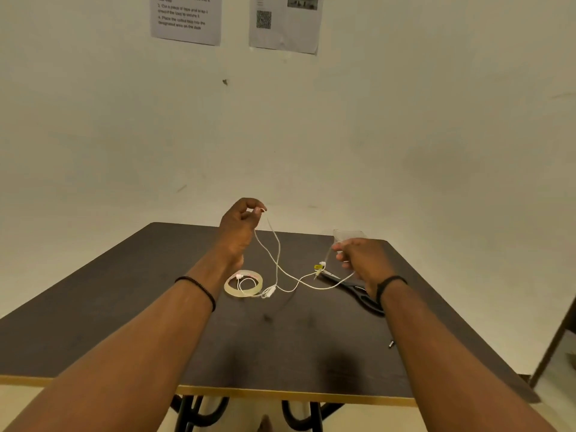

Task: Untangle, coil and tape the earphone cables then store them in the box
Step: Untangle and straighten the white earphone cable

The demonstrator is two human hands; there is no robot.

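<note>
Head view: both hands (241,219) pinch thin white cable (277,266), perhaps tangled.

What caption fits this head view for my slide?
Both hands, left hand and right hand, hold a white earphone cable above the table, near tape and scissors.

L grip (241,218) raised, R grip (358,258) low, both pinching.

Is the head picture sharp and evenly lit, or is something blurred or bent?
Head view: dim, warm light; wall papers too blurred to read fully; table edges splay from wide-angle distortion; soft dark shadow under the forearms; clear box barely visible behind the right hand.
</note>
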